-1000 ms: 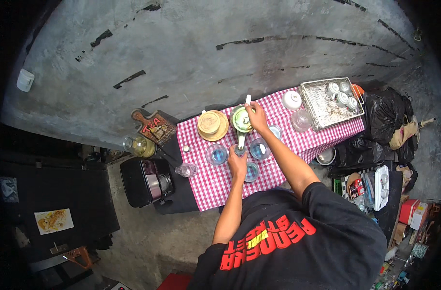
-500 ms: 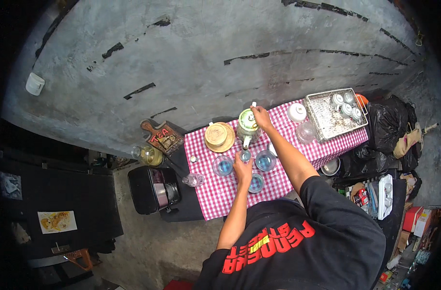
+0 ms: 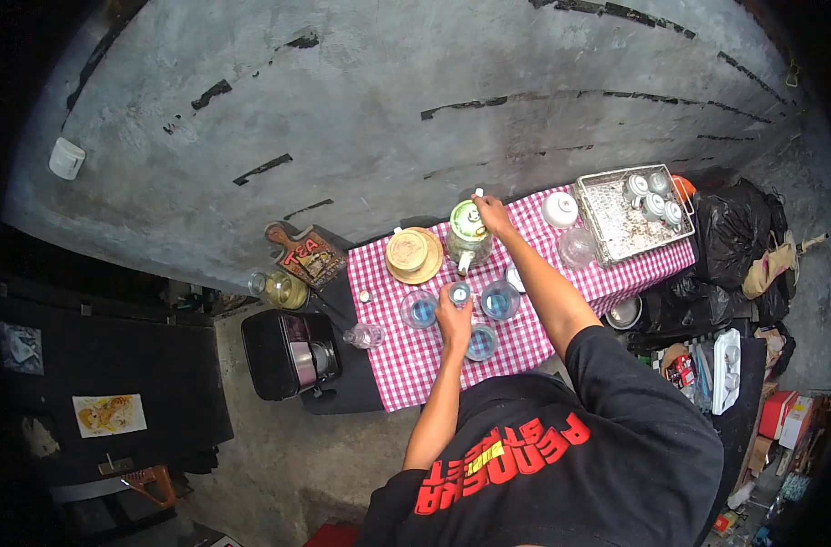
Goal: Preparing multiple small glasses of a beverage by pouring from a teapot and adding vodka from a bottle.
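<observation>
The right hand (image 3: 494,215) has tipped the green-lidded jar (image 3: 468,235) further forward, gripping its top so it pours down. The left hand (image 3: 454,319) clasps a small glass (image 3: 459,293) beneath, steadying it on the checked desk (image 3: 406,356).

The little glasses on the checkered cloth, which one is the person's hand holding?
The middle small glass, right under the jar's spout. The left hand grips it; the three other blue-tinted glasses around it stand untouched.
</observation>
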Tool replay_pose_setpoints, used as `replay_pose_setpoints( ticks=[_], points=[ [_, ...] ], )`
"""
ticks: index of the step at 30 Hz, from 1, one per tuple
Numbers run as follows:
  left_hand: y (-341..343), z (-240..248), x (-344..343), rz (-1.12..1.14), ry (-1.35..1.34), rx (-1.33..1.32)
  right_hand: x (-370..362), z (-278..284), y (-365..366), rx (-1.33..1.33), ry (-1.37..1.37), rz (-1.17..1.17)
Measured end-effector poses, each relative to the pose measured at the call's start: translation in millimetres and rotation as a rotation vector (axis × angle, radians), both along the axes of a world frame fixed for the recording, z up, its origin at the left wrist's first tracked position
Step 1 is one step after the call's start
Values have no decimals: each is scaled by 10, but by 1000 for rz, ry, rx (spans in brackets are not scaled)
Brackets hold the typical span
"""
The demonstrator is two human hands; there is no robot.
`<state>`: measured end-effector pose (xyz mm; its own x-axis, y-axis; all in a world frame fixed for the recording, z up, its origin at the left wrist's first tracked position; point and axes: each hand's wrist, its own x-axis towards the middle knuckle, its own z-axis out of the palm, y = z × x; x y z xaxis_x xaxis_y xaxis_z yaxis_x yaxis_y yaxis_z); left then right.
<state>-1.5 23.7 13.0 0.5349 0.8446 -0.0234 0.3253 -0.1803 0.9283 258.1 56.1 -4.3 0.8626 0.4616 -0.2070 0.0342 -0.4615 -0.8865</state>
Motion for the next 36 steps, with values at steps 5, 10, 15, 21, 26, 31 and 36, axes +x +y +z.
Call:
replay_pose_setpoints(
  ticks=[5,10,15,21,26,31,36],
  points=[
    [28,27,-106,-2,-31,116,-50,156,21,-68,61,105],
    [15,119,-124,-29,-21,163,43,245,-105,-104,-34,141],
    [9,259,-232,-15,-37,231,-277,427,-319,17,-134,21],
    [3,370,-295,8,-60,273,-838,722,-791,397,-324,-44],
    [6,446,-322,-1,-79,279,-1326,910,-1176,382,-189,79],
    [40,389,-356,3,-102,261,-1658,722,-1216,310,-54,271],
    [34,439,-411,-43,-133,252,-1858,583,-1155,261,-21,323]
  ],
)
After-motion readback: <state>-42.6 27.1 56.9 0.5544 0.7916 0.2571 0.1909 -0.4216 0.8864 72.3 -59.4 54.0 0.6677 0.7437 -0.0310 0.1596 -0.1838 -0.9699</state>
